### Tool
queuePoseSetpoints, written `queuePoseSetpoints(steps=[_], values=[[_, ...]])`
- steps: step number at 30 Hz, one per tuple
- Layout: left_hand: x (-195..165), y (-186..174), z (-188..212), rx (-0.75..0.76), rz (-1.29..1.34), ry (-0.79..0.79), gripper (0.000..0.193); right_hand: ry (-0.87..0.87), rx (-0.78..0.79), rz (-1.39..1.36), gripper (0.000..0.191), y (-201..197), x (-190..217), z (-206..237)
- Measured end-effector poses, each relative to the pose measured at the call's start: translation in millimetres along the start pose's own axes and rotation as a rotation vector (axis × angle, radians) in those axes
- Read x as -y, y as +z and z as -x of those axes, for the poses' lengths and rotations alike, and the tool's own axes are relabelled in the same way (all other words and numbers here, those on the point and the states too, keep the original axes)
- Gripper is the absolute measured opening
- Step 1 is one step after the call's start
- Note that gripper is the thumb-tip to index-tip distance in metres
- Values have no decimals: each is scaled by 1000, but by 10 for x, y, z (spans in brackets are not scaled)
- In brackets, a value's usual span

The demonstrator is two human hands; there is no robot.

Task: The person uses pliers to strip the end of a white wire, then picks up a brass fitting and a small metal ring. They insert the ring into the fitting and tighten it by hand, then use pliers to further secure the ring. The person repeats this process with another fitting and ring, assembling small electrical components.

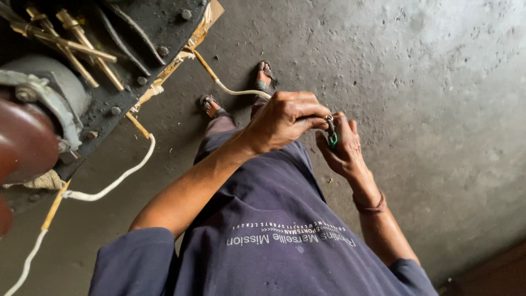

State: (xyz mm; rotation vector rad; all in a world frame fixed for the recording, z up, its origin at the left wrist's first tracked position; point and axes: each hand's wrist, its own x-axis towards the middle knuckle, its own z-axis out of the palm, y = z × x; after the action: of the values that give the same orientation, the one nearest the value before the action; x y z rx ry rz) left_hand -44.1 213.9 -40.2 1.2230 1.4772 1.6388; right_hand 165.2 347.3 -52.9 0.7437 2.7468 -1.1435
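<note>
My left hand [285,118] is closed around the end of a white sleeved wire [235,90] that runs back to the dark machine [137,49] at the upper left. Right beside it, my right hand [344,151] grips a small metal tool with a green handle [332,136]. The tool's tip sits against my left fingers, where the wire end is hidden. Both hands are held together in front of my dark blue shirt, above my legs.
The machine has a grey round housing [49,93], brass-coloured rods [71,44] and more white sleeved leads [118,178] hanging from its edge. My feet in sandals [263,77] stand on a grey concrete floor [427,82].
</note>
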Motion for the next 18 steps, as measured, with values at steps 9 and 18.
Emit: queuePoseSetpoints(steps=[9, 18], values=[[188, 79, -207, -379, -267, 72, 20, -351, -606, 457, 19, 180, -98, -694], [-151, -291, 313, -592, -325, 180, 16, 489, 113, -389, 22, 926, -299, -210]])
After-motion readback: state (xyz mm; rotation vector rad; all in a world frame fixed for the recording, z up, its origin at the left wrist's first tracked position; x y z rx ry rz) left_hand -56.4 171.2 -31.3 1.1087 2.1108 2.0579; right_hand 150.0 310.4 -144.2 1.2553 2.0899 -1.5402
